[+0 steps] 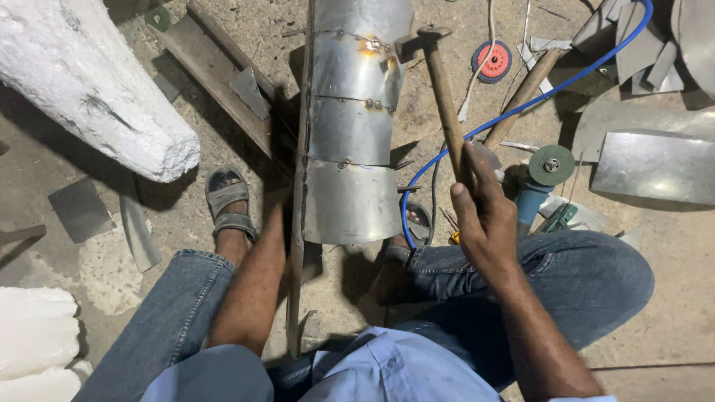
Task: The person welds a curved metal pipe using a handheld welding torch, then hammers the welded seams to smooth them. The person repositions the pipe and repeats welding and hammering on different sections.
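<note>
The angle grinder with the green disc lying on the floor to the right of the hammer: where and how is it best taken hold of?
Probably by the blue body of the angle grinder, coming from above and from the near end. The green disc lies at the far end, face up, so a grip behind it stays clear of the disc. The right hand, already holding the hammer, is nearest.

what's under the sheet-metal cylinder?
A long rusty metal bar runs along the left edge of the sheet-metal cylinder, over the dusty floor. Whatever lies directly beneath the cylinder is covered.

I'm in a metal workshop: sheet-metal offcuts [655, 167], an angle grinder [540, 182] and a cutting disc [493, 61] litter the concrete floor [670, 298].
</note>
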